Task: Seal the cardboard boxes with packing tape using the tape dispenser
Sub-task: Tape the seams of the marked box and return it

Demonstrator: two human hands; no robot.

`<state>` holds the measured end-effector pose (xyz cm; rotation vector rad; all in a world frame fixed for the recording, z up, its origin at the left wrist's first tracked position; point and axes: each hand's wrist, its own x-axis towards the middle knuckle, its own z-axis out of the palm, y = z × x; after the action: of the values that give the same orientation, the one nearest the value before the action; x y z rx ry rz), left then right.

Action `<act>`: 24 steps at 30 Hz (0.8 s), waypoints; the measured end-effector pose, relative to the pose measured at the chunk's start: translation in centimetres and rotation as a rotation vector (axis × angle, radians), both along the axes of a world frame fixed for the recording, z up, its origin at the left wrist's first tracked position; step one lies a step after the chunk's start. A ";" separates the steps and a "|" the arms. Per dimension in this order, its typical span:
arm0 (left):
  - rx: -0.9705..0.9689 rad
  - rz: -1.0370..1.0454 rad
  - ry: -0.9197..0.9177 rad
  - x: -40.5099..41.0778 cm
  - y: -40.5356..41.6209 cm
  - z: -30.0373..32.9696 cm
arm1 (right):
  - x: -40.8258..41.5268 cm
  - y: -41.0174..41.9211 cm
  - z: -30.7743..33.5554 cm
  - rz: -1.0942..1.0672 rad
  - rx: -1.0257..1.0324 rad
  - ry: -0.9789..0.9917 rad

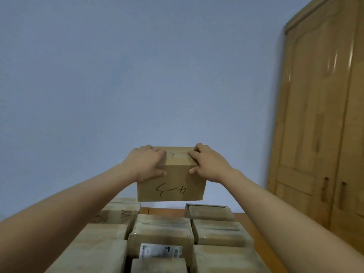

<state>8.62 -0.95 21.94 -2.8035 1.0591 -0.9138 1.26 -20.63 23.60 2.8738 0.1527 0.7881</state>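
Box lifted over the stack, no dispenser to be seen

Head view: a cardboard box [171, 182] marked "4-3" is held in the air at lower centre of the frame, gripped at its top corners by the left hand [146, 164] and right hand [208, 163], fingers curled over the top edge, thumbs pressed on the front. Below it, packed boxes [163, 231] are crowded on the table [240, 216]. Only the corners are held, so a slip onto the stack seems possible.

Plain pale blue painted wall [137, 75] fills background. Tall light wooden wardrobe [323, 115] at right (two dark recessed handles low down). Orange-brown wooden tabletop [239, 216] below.
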 end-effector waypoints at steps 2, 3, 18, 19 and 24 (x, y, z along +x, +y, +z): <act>-0.017 -0.023 -0.037 -2.9 1.3 0.6 | -3.0 1.0 0.7 0.020 -0.016 -0.021; -0.023 -0.032 -0.048 -4.3 2.0 0.7 | -4.5 1.6 0.8 0.031 -0.024 -0.034; -0.347 -0.260 0.115 -20.7 12.3 -13.1 | -20.9 8.0 -12.3 0.274 0.195 -0.008; -0.349 -0.260 0.128 -21.3 12.7 -14.6 | -21.2 8.2 -14.2 0.289 0.234 -0.006; -0.316 -0.211 0.254 -22.6 13.3 -21.6 | -22.5 9.2 -23.1 0.311 0.391 0.016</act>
<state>-14.00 12.30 0.37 -3.1832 1.3759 -0.8190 -21.28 -11.47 0.51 3.2732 0.5117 0.9387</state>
